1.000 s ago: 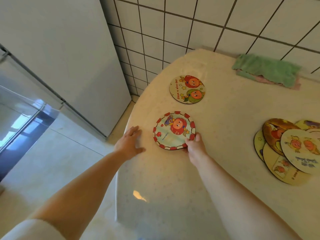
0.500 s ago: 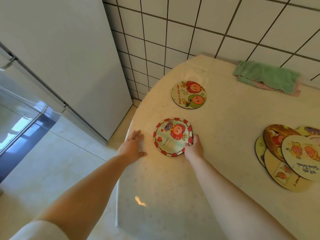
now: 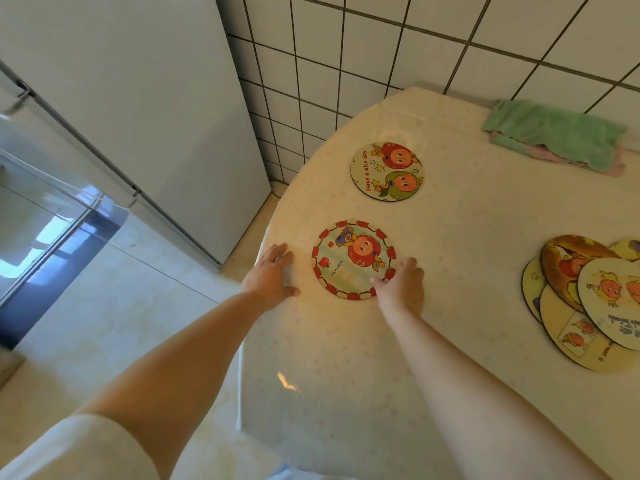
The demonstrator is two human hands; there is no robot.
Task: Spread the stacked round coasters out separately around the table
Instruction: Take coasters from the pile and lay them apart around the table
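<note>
A round coaster with a red-checked rim (image 3: 349, 268) lies flat near the table's left edge. My right hand (image 3: 401, 287) is at its right rim with fingers spread, thumb tip over the rim. My left hand (image 3: 273, 273) lies flat on the table edge left of this coaster, fingers apart and holding nothing. A second coaster reading "Have a nice day" (image 3: 387, 171) lies alone farther back. An overlapping pile of several coasters (image 3: 585, 299) sits at the right.
A folded green cloth (image 3: 554, 133) lies at the back of the cream table (image 3: 467, 237) by the tiled wall (image 3: 381, 46). A white fridge (image 3: 138, 98) stands to the left, with floor below the table's curved left edge.
My right hand has loosened from the red-rimmed coaster's rim and its fingers have spread. The coaster lies flat. My left hand has stayed at the table edge.
</note>
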